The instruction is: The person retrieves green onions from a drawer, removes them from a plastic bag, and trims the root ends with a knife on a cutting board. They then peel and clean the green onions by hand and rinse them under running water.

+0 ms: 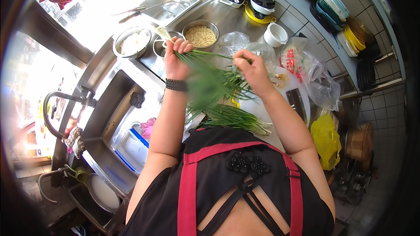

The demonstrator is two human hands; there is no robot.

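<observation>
My left hand [177, 57], with a dark beaded band at its wrist, is closed around a bunch of scallions [210, 59]. Their pale ends stick out above the fist, and the green leaves hang below it, blurred by motion. Between the thumb and fingers of my right hand [251, 70] is the end of a green leaf drawn out sideways from that bunch. Below both hands, a pile of scallions [236, 116] lies close to my apron, white ends to the right. A dark-bladed knife [296, 103] rests on a white cutting board [305, 93] beyond my right forearm.
At left is a sink [108, 118] with a curved faucet [54, 95]. Metal bowls hold white pieces [134, 42] and pale grains or strips [200, 36]. Behind are a steel tray [177, 0], a white cup [275, 35] and plastic bags [308, 72]. A shelf [305, 9] carries stacked dishes.
</observation>
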